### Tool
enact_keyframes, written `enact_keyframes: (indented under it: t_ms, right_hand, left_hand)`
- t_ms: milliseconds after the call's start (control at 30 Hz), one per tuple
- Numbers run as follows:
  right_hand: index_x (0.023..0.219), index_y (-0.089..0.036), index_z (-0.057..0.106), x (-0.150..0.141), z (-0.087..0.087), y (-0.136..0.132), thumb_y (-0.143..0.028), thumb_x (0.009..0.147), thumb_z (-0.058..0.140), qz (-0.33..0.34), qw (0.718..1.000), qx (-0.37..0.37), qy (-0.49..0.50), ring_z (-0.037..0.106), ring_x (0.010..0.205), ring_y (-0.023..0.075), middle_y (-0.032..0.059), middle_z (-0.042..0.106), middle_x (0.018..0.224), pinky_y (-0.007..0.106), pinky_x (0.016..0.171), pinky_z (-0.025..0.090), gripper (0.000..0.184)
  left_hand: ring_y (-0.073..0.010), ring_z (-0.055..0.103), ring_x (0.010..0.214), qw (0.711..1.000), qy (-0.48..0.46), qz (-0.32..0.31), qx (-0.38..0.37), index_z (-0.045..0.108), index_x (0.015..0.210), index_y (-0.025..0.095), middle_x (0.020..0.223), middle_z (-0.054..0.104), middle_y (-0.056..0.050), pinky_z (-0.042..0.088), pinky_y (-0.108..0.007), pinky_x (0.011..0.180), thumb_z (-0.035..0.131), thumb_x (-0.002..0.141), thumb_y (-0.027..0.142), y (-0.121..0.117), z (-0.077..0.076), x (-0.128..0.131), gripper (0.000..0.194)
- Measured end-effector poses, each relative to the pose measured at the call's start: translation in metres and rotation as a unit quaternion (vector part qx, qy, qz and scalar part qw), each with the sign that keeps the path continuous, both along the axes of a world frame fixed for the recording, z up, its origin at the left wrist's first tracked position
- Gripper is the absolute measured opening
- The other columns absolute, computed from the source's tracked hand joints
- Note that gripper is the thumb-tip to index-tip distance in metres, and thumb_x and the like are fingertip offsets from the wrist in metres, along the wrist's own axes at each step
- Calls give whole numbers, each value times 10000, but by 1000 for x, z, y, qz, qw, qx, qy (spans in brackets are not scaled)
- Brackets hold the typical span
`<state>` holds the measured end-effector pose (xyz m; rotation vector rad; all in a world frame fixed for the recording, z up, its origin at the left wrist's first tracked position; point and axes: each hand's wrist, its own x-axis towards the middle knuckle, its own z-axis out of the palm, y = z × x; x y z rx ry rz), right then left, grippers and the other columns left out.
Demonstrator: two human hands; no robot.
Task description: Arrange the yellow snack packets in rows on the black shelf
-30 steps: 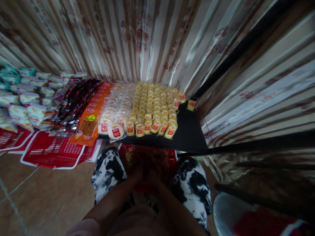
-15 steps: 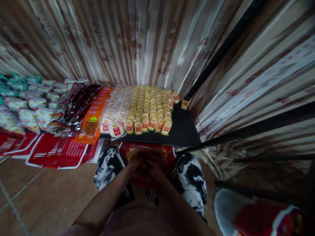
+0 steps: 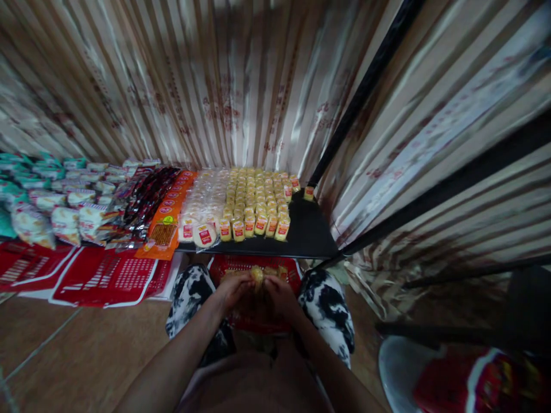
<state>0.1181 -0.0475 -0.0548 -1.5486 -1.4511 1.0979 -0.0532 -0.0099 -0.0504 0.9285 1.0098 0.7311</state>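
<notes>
My left hand [image 3: 235, 288], right hand [image 3: 280, 293] pinch small yellow wrapped packet [image 3: 257, 276]; yellow packet rows [image 3: 256, 198] set on flat black shelf [image 3: 310, 229], loose ones [image 3: 282, 272] (dim there) left in red plastic basket [image 3: 232, 262].

Through the head camera I see a pleated curtain [image 3: 241, 74] along the back, with black poles [image 3: 357, 109] slanting before it on the right. To the left I make out teal bags [image 3: 15, 192], white bags [image 3: 65, 224], dark shiny packets [image 3: 144, 198] and an orange packet [image 3: 165, 232], red baskets [image 3: 107, 272] just in front. Low on the right I spot a pale tub [image 3: 394, 373] near the tiled floor [image 3: 107, 350].
</notes>
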Motion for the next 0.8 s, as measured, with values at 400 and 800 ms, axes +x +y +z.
enact_keyframes:
  t_ms: [400, 800]
  right_hand:
    - [909, -200, 642, -18, 33, -6, -547, 645, 686, -47, 961, -84, 258, 664, 812, 226, 51, 708, 877, 370, 780, 515, 438]
    - [826, -199, 632, -5, 45, -1, -517, 583, 732, -110, 947, -116, 278, 559, 535, 131, -14, 631, 625, 251, 516, 435, 412]
  left_hand:
    - [-59, 493, 440, 994, 57, 92, -31, 612, 797, 130, 512, 561, 53, 374, -155, 455, 629, 707, 124, -7, 48, 25, 91]
    - [-118, 579, 608, 979, 162, 105, 70, 660, 875, 170, 702, 652, -2, 443, -211, 574, 627, 691, 277, -14, 28, 10, 216]
